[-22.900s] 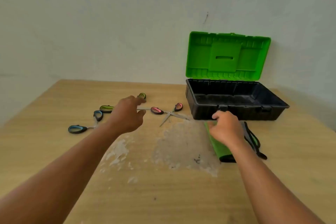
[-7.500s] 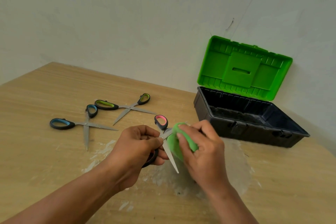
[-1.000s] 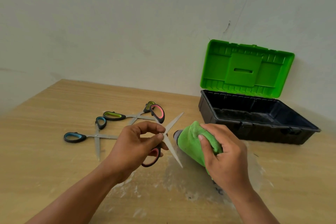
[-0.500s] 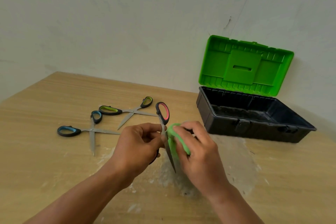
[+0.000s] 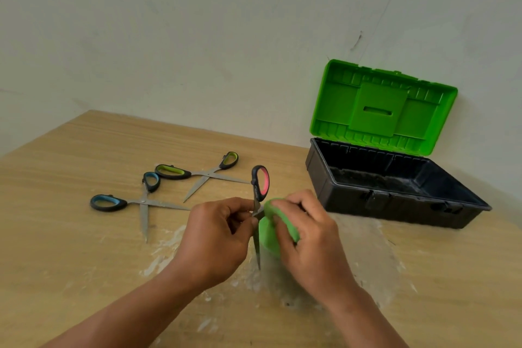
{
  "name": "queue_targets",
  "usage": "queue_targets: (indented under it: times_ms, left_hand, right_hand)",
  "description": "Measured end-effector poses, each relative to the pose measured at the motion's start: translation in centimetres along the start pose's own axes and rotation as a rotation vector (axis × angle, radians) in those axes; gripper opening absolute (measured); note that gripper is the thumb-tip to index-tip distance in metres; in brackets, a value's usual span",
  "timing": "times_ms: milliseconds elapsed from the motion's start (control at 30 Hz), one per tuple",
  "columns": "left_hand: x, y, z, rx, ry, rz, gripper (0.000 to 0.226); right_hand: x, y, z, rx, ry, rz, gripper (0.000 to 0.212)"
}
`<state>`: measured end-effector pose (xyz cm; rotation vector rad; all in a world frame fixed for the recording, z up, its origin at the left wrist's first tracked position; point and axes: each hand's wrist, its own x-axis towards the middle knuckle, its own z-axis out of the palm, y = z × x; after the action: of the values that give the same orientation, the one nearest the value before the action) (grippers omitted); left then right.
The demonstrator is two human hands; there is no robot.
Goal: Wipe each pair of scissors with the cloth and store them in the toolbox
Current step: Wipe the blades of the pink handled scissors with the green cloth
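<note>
Left hand (image 5: 214,237) grips the pink scissors (image 5: 260,186). Right hand (image 5: 308,237) presses the cloth (image 5: 268,237) on their blade. The toolbox (image 5: 395,186) sits open at 2 o'clock.

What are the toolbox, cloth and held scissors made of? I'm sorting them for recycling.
Toolbox: moulded plastic by its ribbed walls, matte black base, glossier green lid.
Cloth: soft green fabric, bunched in the right hand; possibly microfibre.
Scissors in the left hand: grey metal blades, probably steel; black handles with pink inlay, likely plastic or rubber.

Wooden table (image 5: 70,234) bears toolbox (image 5: 395,195), two scissors (image 5: 135,202).
</note>
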<state>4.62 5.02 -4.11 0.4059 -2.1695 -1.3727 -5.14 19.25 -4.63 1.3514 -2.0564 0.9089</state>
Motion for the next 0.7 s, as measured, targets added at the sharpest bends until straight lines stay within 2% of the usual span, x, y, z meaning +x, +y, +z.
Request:
queue_targets:
  times_ms: [33,167,267,400,467,533,633,700]
  left_hand:
    - [-0.1,0.0,0.0,0.015,0.007,0.022,0.024]
    - [-0.4,0.4,0.0,0.026,0.022,0.087,0.025]
    - [-0.3,0.5,-0.1,0.062,0.042,0.103,0.025]
    - [-0.5,0.9,-0.4,0.153,0.047,0.205,0.028]
    - [-0.5,1.1,-0.4,0.123,0.048,0.159,0.025]
    - [-0.3,1.3,-0.4,-0.013,0.038,0.035,0.02]
    - [-0.1,1.6,-0.8,-0.24,0.012,-0.131,0.023]
    - [0.2,1.4,-1.1,-0.29,0.011,-0.185,0.017]
  right_hand:
    - [0.1,0.0,-0.2,-0.003,0.027,0.018,0.024]
    - [-0.3,-0.5,0.1,0.009,-0.038,-0.06,0.025]
    - [0.2,0.0,-0.3,0.01,0.036,0.018,0.023]
    - [-0.4,-0.8,-0.1,0.03,-0.035,-0.052,0.025]
    - [-0.1,-0.4,-0.4,0.034,0.038,-0.027,0.024]
    - [0.0,0.0,-0.8,0.016,0.089,-0.019,0.02]
    - [-0.6,-0.4,-0.4,0.022,0.003,-0.108,0.027]
    - [-0.3,0.3,-0.5,-0.001,0.067,-0.072,0.024]
